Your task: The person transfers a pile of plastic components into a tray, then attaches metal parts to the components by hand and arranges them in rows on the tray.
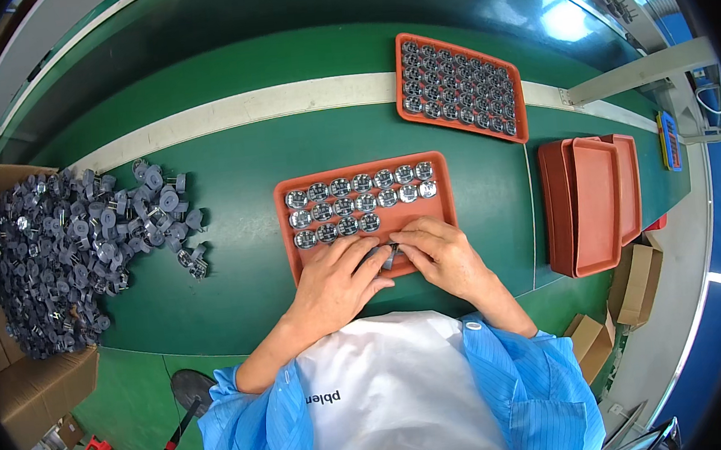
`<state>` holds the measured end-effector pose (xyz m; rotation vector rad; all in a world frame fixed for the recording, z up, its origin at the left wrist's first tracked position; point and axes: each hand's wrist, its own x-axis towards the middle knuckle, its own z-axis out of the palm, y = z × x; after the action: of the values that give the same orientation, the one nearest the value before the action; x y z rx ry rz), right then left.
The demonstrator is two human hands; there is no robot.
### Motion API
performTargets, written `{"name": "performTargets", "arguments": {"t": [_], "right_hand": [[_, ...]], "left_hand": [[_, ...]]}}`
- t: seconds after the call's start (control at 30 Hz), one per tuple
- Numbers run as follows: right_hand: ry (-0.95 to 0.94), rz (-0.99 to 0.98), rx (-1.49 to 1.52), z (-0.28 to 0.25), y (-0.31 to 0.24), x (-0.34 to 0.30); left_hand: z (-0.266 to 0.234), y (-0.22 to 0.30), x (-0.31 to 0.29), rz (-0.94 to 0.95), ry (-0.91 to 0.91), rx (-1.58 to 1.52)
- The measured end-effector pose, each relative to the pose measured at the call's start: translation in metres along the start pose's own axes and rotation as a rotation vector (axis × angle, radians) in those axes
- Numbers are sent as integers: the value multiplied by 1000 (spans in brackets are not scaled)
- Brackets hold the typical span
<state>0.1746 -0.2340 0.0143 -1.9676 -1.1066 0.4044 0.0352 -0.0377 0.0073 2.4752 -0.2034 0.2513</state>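
In front of me lies an orange-red tray [295,265] with rows of small round parts [340,187] standing in it, their shiny silver faces up. My left hand [337,280] and my right hand [443,256] meet over the tray's near part. Between their fingertips is a small dark grey part [387,259], pinched from both sides and mostly covered by the fingers. The tray's third row ends just beyond my hands. Below the hands, the tray's near edge is partly hidden.
Loose grey parts [77,224] spill from a cardboard box [49,394] at the left. A filled orange-red tray [526,116] sits at the far right. Stacked trays [596,204] stand to the right, with cardboard boxes [638,285] below. The green table [228,177] borders a conveyor-like channel [277,52].
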Motion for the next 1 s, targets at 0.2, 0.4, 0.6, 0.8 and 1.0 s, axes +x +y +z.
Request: {"name": "performTargets", "arguments": {"t": [0.2, 0.4, 0.6, 0.8, 1.0], "right_hand": [[123, -135, -89, 6, -4, -2], [244, -110, -307, 0, 14, 10], [279, -204, -305, -10, 8, 0], [241, -250, -430, -3, 13, 7], [227, -206, -429, 2, 7, 14]], "left_hand": [[11, 1, 5, -79, 79, -135], [10, -4, 2, -1, 75, -147], [1, 0, -5, -26, 105, -124], [-3, -5, -10, -26, 108, -105], [-4, -2, -10, -87, 84, -136]]}}
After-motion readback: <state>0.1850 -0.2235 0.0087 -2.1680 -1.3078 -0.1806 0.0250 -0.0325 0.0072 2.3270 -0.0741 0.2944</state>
